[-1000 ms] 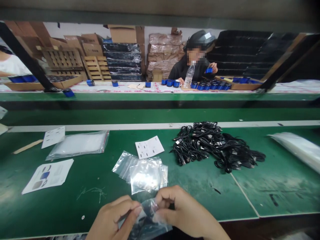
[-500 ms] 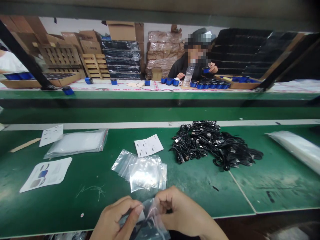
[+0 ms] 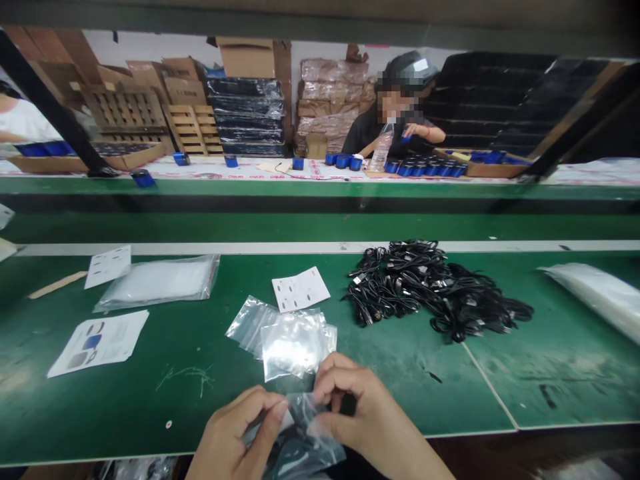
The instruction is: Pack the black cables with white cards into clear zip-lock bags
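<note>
Your left fingertips (image 3: 278, 412) and right fingertips (image 3: 320, 427) are closed narrow, pinching the top of a clear plastic zip bag (image 3: 305, 417) from either side. The bag hangs just over the near edge of the bench, with a dark bundle of black cable (image 3: 300, 457) inside it, though glare on the film hides the detail. It looks light but slippery: the thin film is soft and will crease, while the cable gives the lower end some limp weight. The top edge, right where you are pinching, looks like your surest hold.

Just beyond your left hand (image 3: 233, 433) and right hand (image 3: 363, 403), a loose stack of clear zip bags (image 3: 295, 343) lies on the green workbench (image 3: 100, 407). Next to it sit a white dotted card (image 3: 300, 289) and a tangled heap of black cables (image 3: 430, 290). Out to your left are a white printed leaflet (image 3: 99, 343), a clear plastic pack (image 3: 157, 283) and a flat wooden stick (image 3: 57, 285). Across the far bench, a co-worker's hand (image 3: 413, 131) holds a small blue item (image 3: 405, 139).
</note>
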Demonstrator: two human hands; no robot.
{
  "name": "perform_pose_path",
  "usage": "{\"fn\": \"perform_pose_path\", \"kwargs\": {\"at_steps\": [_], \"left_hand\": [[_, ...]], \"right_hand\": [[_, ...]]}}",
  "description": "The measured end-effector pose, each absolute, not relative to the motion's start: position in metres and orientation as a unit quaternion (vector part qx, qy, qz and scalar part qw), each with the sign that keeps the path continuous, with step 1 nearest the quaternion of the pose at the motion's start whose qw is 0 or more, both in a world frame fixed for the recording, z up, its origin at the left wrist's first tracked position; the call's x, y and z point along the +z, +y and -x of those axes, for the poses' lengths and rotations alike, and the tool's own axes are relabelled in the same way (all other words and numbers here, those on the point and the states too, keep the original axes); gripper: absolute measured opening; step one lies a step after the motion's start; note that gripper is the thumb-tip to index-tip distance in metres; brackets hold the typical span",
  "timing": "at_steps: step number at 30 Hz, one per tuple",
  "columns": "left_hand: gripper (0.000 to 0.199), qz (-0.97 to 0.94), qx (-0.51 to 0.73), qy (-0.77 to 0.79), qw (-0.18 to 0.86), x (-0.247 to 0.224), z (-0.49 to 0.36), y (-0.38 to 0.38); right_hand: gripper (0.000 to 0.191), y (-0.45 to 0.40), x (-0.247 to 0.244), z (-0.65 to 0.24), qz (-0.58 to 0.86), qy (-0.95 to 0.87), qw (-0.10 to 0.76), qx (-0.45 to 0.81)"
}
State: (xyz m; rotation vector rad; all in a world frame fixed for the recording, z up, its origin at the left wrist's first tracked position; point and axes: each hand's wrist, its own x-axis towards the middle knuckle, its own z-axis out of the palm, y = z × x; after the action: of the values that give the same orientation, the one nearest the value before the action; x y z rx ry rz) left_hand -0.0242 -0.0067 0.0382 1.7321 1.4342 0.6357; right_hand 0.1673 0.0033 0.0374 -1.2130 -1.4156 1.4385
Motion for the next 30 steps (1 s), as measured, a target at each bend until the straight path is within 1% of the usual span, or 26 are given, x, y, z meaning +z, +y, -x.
{"fn": "perform_pose_path", "kwargs": {"at_steps": [3,5,8,10,12,14,16,18,21,24,26,28,29,30], "left_hand": [[0.035,-0.628,0.268,0.589,0.432,0.039,0.022,-0.004],[0.037,-0.583,0.26,0.59,0.494,0.038,0.022,-0.001],[0.041,-0.553,0.238,0.56,0.569,0.036,0.023,0.003],[0.042,-0.57,0.227,0.541,0.576,0.034,0.025,0.004],[0.042,-0.592,0.217,0.528,0.569,0.032,0.025,0.005],[0.042,-0.602,0.209,0.52,0.569,0.031,0.026,0.004],[0.043,-0.606,0.202,0.517,0.57,0.031,0.026,0.004],[0.043,-0.603,0.201,0.521,0.569,0.032,0.026,0.003],[0.041,-0.59,0.222,0.541,0.557,0.033,0.025,0.001],[0.039,-0.579,0.239,0.55,0.551,0.032,0.025,0.0],[0.039,-0.57,0.249,0.561,0.546,0.032,0.026,0.0],[0.038,-0.551,0.268,0.583,0.534,0.03,0.027,0.001],[0.038,-0.538,0.28,0.591,0.531,0.03,0.027,0.001],[0.037,-0.527,0.29,0.596,0.532,0.029,0.028,0.001]], "right_hand": [[0.023,-0.001,0.04,-0.166,0.525,-0.587,0.398,0.471],[0.026,-0.002,0.042,-0.167,0.536,-0.6,0.39,0.449],[0.023,-0.002,0.044,-0.169,0.477,-0.669,0.307,0.48],[0.02,0.0,0.045,-0.17,0.45,-0.701,0.262,0.488],[0.022,0.001,0.047,-0.171,0.438,-0.71,0.251,0.491],[0.024,0.003,0.048,-0.171,0.424,-0.713,0.256,0.496],[0.022,0.004,0.048,-0.171,0.405,-0.714,0.268,0.504],[0.017,0.004,0.045,-0.169,0.401,-0.705,0.286,0.511],[0.007,0.004,0.037,-0.162,0.457,-0.67,0.304,0.499],[0.016,0.004,0.031,-0.158,0.501,-0.643,0.307,0.491],[0.025,0.004,0.032,-0.161,0.481,-0.635,0.322,0.512],[0.035,0.003,0.036,-0.168,0.435,-0.621,0.354,0.548],[0.035,0.002,0.038,-0.172,0.415,-0.611,0.368,0.565],[0.031,0.002,0.041,-0.175,0.404,-0.602,0.377,0.576]]}}
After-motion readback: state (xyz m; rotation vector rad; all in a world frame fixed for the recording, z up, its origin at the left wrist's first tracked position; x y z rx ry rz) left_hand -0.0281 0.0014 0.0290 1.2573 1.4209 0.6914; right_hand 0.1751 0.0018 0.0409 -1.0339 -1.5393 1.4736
